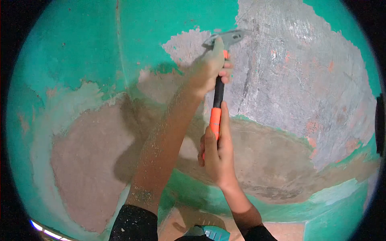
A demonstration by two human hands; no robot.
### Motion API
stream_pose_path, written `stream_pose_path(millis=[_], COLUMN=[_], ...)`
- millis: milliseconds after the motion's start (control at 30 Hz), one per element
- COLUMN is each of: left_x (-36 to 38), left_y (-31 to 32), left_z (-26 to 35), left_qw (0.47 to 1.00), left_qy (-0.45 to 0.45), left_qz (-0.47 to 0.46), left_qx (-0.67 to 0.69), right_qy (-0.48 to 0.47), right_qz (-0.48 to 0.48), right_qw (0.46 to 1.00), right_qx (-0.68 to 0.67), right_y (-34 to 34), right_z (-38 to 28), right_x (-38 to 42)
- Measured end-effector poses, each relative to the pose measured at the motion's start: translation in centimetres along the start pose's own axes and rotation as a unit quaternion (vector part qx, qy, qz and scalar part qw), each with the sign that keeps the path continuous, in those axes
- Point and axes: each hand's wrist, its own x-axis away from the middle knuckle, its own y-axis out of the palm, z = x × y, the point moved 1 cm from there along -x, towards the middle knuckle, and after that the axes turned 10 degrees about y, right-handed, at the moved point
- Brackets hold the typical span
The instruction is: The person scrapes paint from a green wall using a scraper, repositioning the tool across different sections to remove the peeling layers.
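A long scraper with an orange and black handle [218, 94] and a wide grey metal head [231, 38] is held up against the wall. My left hand [211, 66] is closed round its upper part, just below the head, with the thumb reaching up onto the metal. Lower down, my right hand [218, 150] is wrapped round the orange grip. The head touches or nearly touches the wall at the edge between green paint [161, 24] and a bare grey patch [281, 72]; its blade is slightly blurred. Pale flecks cover my left forearm.
Brown bare patches show at the left [92, 164] and below the grey area [265, 156]. A thin vertical line runs down the upper left wall. Tiled floor [287, 231] and a teal object [216, 233] appear at the bottom.
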Motion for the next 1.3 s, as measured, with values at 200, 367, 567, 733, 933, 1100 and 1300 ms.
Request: stream_pose_path(millis=[200, 367, 567, 733, 933, 1100, 1300], left_x=[-1.4, 0.9, -0.5, 1.6, 1.1, 1.2, 0.8], left_y=[0.8, 0.6, 0.0, 0.1, -0.6, -1.1, -0.7], left_z=[2.8, 0.1, 1.7, 0.1, 1.3, 0.3, -0.1], left_qw=[0.999, 0.999, 0.999, 0.997, 0.991, 0.993, 0.996], left_qy=[-0.026, -0.029, -0.026, -0.046, -0.068, -0.067, -0.056], left_qz=[0.005, -0.006, -0.044, -0.051, -0.038, -0.071, -0.069], left_qx=[0.018, 0.028, 0.019, -0.024, -0.106, -0.064, -0.028], right_qy=[0.011, 0.047, -0.007, 0.008, -0.018, -0.017, -0.003], right_qz=[-0.009, -0.021, -0.002, 0.02, 0.042, 0.051, 0.048], right_qw=[1.0, 0.997, 0.999, 0.998, 0.996, 0.998, 0.999], right_qx=[-0.02, -0.054, -0.036, -0.065, -0.078, -0.03, 0.011], right_y=[0.2, -0.8, 0.7, 1.5, 4.5, 3.9, 2.3], right_z=[-2.2, -0.3, 0.0, 2.0, 2.6, 4.1, 3.7], right_x=[-1.4, 0.8, -0.7, 0.6, -0.6, -0.7, -0.4])
